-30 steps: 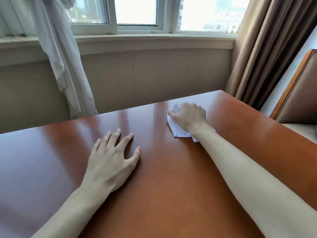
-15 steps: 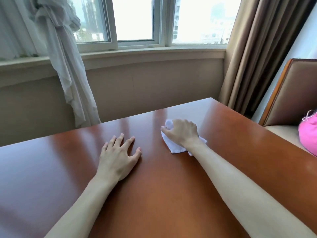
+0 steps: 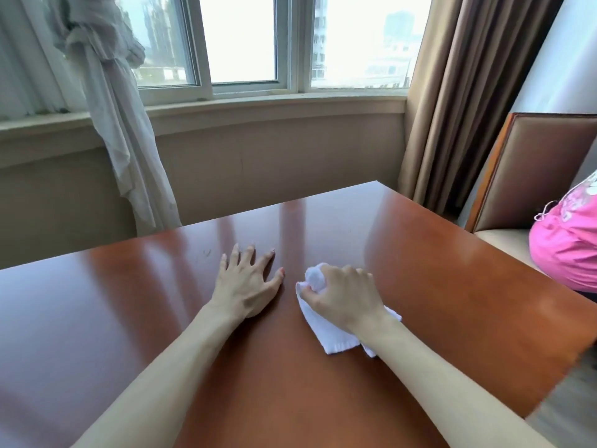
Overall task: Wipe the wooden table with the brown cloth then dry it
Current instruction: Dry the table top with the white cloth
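Meanwhile the wiping stroke has travelled: a second ago the right hand worked the cloth far out toward the window edge of the wooden table [image 3: 452, 286], and now hand and cloth sit much nearer the person, close beside the left hand. The cloth in use is white, not brown, so by my reading the brown-cloth wipe is over and this is the drying pass, pulled back across the middle of the top; how much of the surface remains is not something the picture shows.

Going left to right, the left hand [image 3: 245, 286] lies flat on the wood, fingers straight and spread, thumb angled toward the cloth, holding nothing; it has kept its flat brace throughout. Just right of that thumb, with a narrow strip of bare wood between, the white cloth [image 3: 336, 337] is bunched at its far end and trails flat toward the person under the wrist. The right hand [image 3: 345, 299] sits on top of it, knuckles up, fingers curled over the bunched part and thumb tucked against it, pressing the cloth to the table. Well right of the grip, a pink garment [image 3: 568, 247] rests on a brown padded chair [image 3: 542, 169].
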